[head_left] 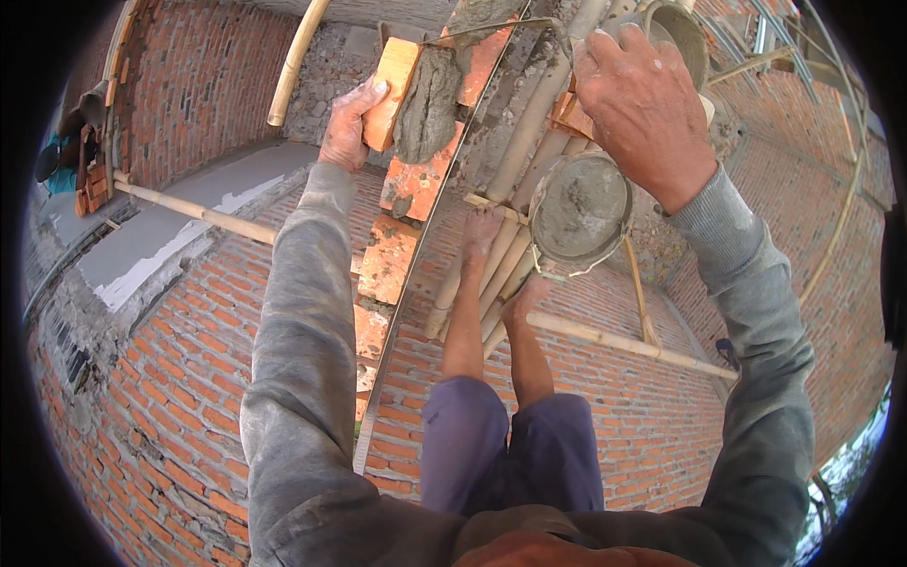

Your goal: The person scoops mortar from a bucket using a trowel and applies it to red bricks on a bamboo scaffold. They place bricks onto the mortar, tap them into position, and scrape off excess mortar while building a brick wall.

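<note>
My left hand (351, 125) grips an orange brick (393, 93) at its end, beside a thick ridge of wet grey mortar (426, 109) atop the narrow brick wall (389, 255). Fingers of my right hand (642, 113) are wrapped round a trowel's handle, mostly hidden under them; its thin blade (491, 30) reaches left over the mortar. Just below that hand, a bucket (576, 203) holds grey mortar. A second bucket (686, 38) is partly hidden behind the hand, near some loose bricks (570, 115). A long straight strip (416, 274) runs along the wall's right edge.
My bare feet rest on bamboo poles (510, 248) high between brick walls (175, 94). More poles (624, 340) cross below and at both sides. A grey plastered ledge (161, 241) lies at left. At the far left edge another person (59, 161) is partly visible beside stacked bricks (92, 194).
</note>
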### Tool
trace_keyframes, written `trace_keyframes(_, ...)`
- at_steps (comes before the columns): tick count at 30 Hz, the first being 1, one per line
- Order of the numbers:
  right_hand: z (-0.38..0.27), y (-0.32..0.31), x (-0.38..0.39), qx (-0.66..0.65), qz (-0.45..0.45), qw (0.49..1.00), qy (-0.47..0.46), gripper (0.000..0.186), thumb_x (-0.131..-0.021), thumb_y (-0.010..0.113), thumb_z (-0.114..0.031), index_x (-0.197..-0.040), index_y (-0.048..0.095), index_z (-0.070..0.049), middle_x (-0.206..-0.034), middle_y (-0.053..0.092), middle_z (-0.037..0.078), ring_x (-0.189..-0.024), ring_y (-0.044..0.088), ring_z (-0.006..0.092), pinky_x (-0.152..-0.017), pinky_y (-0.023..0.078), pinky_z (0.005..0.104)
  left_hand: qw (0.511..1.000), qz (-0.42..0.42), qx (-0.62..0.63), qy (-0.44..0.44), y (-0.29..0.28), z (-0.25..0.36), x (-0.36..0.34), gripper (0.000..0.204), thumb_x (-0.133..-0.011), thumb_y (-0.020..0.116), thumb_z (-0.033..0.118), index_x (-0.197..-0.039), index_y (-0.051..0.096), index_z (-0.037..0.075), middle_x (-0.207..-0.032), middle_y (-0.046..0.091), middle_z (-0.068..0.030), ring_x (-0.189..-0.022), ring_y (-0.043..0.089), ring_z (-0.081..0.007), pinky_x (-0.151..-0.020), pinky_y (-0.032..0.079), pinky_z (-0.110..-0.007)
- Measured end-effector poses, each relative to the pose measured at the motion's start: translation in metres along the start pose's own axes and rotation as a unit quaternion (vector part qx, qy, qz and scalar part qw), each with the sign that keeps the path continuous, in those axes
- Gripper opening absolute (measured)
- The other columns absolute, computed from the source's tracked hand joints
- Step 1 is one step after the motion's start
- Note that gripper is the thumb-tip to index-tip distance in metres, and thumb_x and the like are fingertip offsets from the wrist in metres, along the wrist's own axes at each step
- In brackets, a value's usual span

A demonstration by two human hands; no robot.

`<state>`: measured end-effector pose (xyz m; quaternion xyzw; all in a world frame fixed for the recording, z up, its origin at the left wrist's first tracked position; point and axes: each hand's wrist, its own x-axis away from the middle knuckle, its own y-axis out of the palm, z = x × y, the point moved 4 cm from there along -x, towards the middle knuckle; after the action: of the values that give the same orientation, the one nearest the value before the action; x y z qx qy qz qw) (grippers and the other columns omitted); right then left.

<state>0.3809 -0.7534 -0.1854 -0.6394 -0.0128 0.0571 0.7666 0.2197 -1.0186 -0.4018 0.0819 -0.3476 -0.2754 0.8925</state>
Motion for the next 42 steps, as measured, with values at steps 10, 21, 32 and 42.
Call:
trace_keyframes(10,-0.014,-0.009,0.035,0.003,-0.036,0.999,-0.037,0.01,-0.068,0.072,-0.015,-0.06,0.065,-0.014,-0.078,0.054,0.002,-0.084,0.06,0.0204,-0.058,0.045,0.0346,1.0,-0.002,0.003,-0.01,-0.004,-0.002,-0.003,0.058,-0.095,0.072,0.024,-0.142,0.057,-0.006,-0.131,0.066,-0.0111,-0.116,0.064,-0.018,-0.102,0.049,-0.033)
trace_keyframes(21,-0.028,0.003,0.06,-0.068,-0.047,0.996,0.011,0.005,-0.072,0.071,-0.013,-0.073,0.069,-0.01,-0.081,0.055,0.003,-0.086,0.06,0.0197,-0.061,0.044,0.033,0.999,-0.007,-0.029,-0.014,-0.008,-0.007,-0.007,0.05,-0.101,0.063,0.029,-0.14,0.056,-0.001,-0.128,0.066,-0.01,-0.116,0.065,-0.0202,-0.101,0.052,-0.037)
trace_keyframes(32,-0.013,0.029,0.11,-0.404,0.104,0.88,0.225,0.013,-0.088,0.068,-0.011,-0.089,0.066,0.001,-0.084,0.064,0.007,-0.074,0.066,0.021,-0.062,0.052,0.035,0.999,-0.002,-0.034,-0.015,-0.014,-0.008,-0.01,0.047,-0.1,0.066,0.031,-0.135,0.059,0.001,-0.124,0.067,-0.0072,-0.112,0.066,-0.019,-0.1,0.052,-0.037)
trace_keyframes(42,-0.213,0.109,0.1,-0.879,-0.03,0.056,0.473,0.036,-0.108,0.053,-0.032,-0.093,0.06,0.0,-0.076,0.058,0.006,-0.053,0.058,0.0144,-0.045,0.049,0.0308,0.999,0.006,-0.003,-0.037,-0.01,-0.008,-0.007,0.05,-0.098,0.068,0.03,-0.135,0.059,-0.003,-0.123,0.068,-0.0104,-0.111,0.067,-0.0199,-0.101,0.051,-0.036)
